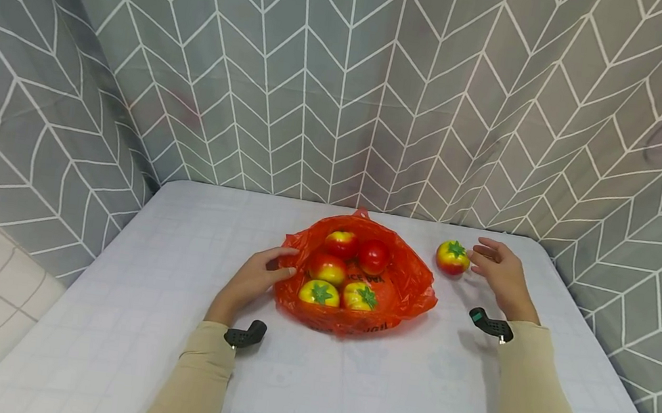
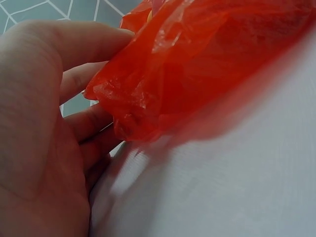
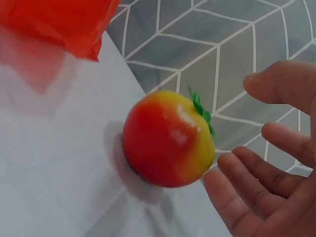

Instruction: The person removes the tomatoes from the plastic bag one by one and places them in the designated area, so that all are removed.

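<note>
Five fruits (image 1: 326, 269) bagged; apparently one left: lone fruit (image 1: 451, 258) on desk (image 1: 140, 321), at 2 o'clock from red bag (image 1: 413, 294). Right grip (image 1: 504, 275) apart, just beside it; left grip (image 1: 251, 282) spread, touching bag's 9 o'clock edge

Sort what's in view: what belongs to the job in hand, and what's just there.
Likely part of the job:
red plastic bag, touched by the left hand
five tomatoes inside it
lone tomato outside, beside the right hand

Apparently just there:
white tablecloth
gray chevron-patterned curtain
</note>
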The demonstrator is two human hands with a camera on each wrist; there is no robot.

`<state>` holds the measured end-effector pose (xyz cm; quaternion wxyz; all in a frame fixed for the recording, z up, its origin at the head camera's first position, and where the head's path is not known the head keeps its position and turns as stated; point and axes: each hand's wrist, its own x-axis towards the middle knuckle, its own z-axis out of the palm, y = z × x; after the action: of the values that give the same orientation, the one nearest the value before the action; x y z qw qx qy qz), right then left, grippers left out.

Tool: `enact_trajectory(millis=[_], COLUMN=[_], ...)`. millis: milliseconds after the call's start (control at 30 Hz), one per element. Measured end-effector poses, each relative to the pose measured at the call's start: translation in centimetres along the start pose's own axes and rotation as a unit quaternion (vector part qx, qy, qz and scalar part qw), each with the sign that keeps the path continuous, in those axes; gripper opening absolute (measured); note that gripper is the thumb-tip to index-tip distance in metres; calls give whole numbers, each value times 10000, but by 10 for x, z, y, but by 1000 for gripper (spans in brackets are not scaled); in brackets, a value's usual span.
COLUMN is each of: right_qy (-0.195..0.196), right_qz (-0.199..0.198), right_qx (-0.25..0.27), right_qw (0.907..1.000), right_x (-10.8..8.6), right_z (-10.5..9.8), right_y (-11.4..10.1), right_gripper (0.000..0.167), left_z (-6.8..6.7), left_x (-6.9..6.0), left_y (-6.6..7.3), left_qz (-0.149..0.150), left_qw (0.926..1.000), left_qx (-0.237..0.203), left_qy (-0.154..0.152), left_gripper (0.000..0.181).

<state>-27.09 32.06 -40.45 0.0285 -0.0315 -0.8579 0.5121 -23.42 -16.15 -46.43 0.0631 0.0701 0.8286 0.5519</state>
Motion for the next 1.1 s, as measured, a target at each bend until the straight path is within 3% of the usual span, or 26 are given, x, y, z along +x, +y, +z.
enact_trajectory(millis=[267,600,1100], right_qy=[117,-704,-1239], right_qz=[-249,-302,-466], right_qx=[244,196,331], right_qw=[9993,9969,9906], right_x=[0,0,-2], right_z=[4,11,33], right_y=[-8,-28,-47], right_gripper=[68,62,61], left_z=[-3,-5,-5], left_x=[-3,-4,-3], left_y=[4,6,4], left_qz=[122,165,129], left_qw=[9996,9988,9992], left_qx=[-229,-433,-333], left_qy=[-69,-143,-180], left_gripper=[44,47,50])
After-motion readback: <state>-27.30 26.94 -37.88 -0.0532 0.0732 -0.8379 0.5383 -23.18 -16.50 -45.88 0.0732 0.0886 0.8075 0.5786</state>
